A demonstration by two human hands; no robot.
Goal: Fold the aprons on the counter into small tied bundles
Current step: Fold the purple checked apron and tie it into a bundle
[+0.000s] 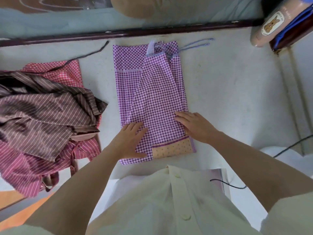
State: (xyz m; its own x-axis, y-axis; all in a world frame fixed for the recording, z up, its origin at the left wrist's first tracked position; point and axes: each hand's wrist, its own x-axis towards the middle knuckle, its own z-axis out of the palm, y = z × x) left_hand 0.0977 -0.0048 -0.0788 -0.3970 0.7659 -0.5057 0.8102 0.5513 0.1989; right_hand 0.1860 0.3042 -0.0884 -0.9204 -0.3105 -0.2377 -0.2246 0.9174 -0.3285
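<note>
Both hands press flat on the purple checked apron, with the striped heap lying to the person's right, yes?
No. The head view shows the striped heap on the person's left. The left hand and right hand do press flat on the purple checked apron.

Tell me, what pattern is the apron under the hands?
The apron is purple-and-white gingham; head view.

Striped apron pile cut off L edge, half-hides red-check apron

Mid-worktop: folded apron, ties trailing right from its far end. Left of it, apart: heap of aprons. Flat on the folded apron's near end: left hand, right hand.
</note>
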